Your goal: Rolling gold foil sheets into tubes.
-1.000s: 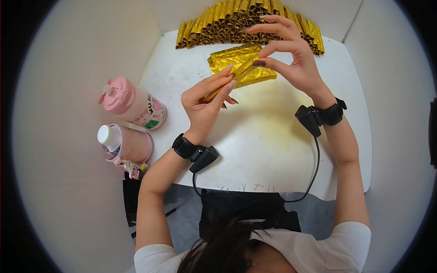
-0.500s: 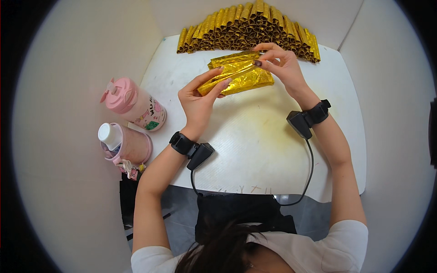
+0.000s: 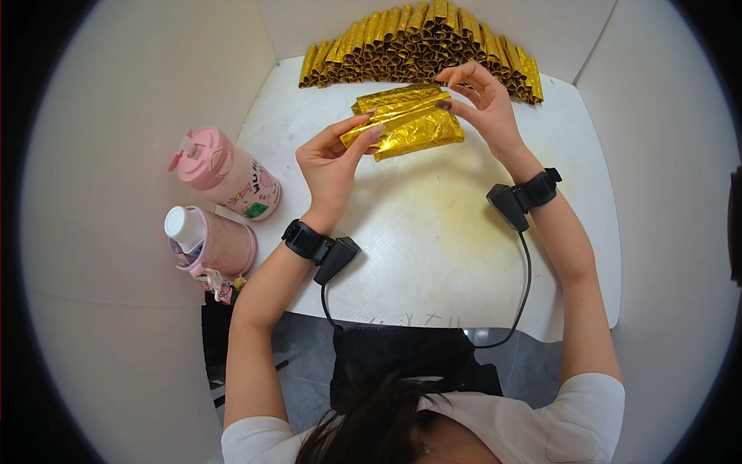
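Observation:
Over the far middle of the white table, a folded strip of gold foil paper stretches between my hands. My left hand is closed on its left end, thumb in front and fingers behind. At the right end my right hand holds the strip lightly between thumb and a finger, the index finger lifted away; the exact contact is partly hidden. Just beneath and behind the strip lies a stack of crinkled gold foil sheets, partly covered by it.
Many rolled gold paper tubes are piled against the back wall. At the left edge stand a pink bottle and a pink cup holding a white-capped bottle. Black wrist devices with cables are on both forearms. Pale walls enclose the white table.
My left hand has shifted slightly left and the strip has come up off the stack a little. My right hand has moved slightly right and up, its index finger lifting.

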`<state>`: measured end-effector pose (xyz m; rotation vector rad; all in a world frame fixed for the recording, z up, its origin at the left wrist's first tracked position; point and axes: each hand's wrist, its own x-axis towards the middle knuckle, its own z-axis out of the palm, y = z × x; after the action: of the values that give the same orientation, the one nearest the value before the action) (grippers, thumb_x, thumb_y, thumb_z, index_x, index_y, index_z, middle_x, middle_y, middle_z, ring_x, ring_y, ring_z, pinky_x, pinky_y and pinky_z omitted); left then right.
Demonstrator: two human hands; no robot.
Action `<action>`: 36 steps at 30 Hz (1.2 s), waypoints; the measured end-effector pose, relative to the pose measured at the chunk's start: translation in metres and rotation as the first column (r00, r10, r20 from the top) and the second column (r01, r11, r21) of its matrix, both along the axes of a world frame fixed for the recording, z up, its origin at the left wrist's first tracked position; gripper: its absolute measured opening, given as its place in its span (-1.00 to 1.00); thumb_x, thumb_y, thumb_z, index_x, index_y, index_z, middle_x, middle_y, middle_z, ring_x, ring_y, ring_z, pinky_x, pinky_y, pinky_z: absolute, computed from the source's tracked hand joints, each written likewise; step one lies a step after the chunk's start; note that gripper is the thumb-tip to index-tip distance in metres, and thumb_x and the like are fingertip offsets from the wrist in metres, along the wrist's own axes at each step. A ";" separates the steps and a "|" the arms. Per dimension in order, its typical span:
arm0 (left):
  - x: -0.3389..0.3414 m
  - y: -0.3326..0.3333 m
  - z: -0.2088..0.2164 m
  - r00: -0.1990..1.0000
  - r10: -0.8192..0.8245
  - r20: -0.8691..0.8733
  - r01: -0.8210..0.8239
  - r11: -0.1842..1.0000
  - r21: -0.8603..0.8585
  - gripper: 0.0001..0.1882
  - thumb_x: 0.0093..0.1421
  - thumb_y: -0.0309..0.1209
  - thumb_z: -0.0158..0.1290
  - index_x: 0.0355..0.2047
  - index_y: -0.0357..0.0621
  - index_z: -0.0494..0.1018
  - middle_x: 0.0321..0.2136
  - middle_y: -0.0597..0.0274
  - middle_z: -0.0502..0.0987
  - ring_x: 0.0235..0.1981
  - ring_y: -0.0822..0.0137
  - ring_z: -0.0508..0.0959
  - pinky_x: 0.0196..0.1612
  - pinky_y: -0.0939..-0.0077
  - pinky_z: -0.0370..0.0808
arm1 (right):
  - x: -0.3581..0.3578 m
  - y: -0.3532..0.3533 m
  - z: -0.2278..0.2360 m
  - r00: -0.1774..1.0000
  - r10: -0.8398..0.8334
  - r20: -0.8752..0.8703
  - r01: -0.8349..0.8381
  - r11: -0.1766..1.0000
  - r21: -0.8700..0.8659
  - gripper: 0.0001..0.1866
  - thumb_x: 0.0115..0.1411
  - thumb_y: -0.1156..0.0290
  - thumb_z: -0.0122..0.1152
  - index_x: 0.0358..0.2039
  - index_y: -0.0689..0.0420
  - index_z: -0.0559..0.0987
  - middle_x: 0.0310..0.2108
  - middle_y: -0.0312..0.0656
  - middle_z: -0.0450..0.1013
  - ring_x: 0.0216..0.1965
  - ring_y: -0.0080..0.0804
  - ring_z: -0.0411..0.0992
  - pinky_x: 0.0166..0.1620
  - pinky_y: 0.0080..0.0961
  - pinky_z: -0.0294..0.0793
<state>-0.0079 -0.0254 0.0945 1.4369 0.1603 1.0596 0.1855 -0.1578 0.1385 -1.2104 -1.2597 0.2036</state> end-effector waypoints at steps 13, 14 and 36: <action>0.000 0.001 0.000 0.993 -0.098 0.060 0.097 0.995 0.009 -0.81 0.13 -0.62 0.12 -0.22 -0.38 0.54 -0.17 -0.05 0.56 -0.28 0.38 0.60 -0.24 0.56 0.61 | -0.005 -0.005 0.006 0.955 0.014 0.295 -0.034 0.997 0.065 -0.69 -0.08 0.52 0.41 -0.24 0.13 0.64 -0.19 -0.25 0.54 -0.14 -0.48 0.46 -0.01 -0.50 0.42; 0.000 0.001 0.000 0.993 -0.098 0.059 0.098 0.995 0.008 -0.81 0.13 -0.62 0.12 -0.22 -0.38 0.54 -0.17 -0.05 0.56 -0.28 0.38 0.60 -0.24 0.56 0.61 | -0.004 -0.007 0.008 0.939 0.032 0.342 -0.042 0.999 0.023 -0.73 -0.06 0.53 0.39 -0.27 0.12 0.66 -0.23 -0.24 0.56 -0.15 -0.47 0.48 -0.04 -0.51 0.43; 0.002 0.001 -0.001 0.999 0.030 0.028 -0.036 0.966 0.256 -0.79 0.04 -0.59 0.21 -0.26 -0.25 0.60 -0.16 0.02 0.58 -0.31 0.44 0.60 -0.36 0.70 0.55 | -0.008 -0.008 0.016 0.881 -0.058 0.470 0.042 0.998 0.045 -0.83 -0.02 0.54 0.35 -0.35 0.15 0.67 -0.36 -0.22 0.59 -0.34 -0.47 0.54 -0.23 -0.61 0.50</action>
<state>-0.0064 -0.0241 0.0932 1.6581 0.0299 1.1563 0.1773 -0.1661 0.1542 -1.3065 -1.6416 -0.1642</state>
